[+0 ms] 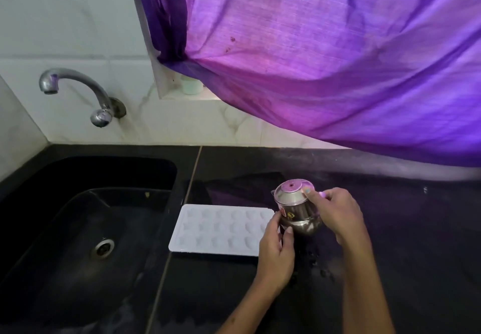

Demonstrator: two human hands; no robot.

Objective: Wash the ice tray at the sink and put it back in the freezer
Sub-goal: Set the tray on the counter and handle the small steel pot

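Between your hands, a small steel pot [296, 211]: left hand [277, 253] cups its base, right hand [335, 213] pinches the lid. Ice tray [221, 229] lies flat just left, its left edge near the sink [166, 219] rim. Dark counter [403, 229] lies bare rightward.

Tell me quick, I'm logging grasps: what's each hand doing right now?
Left hand: grips the lower body of the steel container.
Right hand: grips the container's lid, thumb on its edge.
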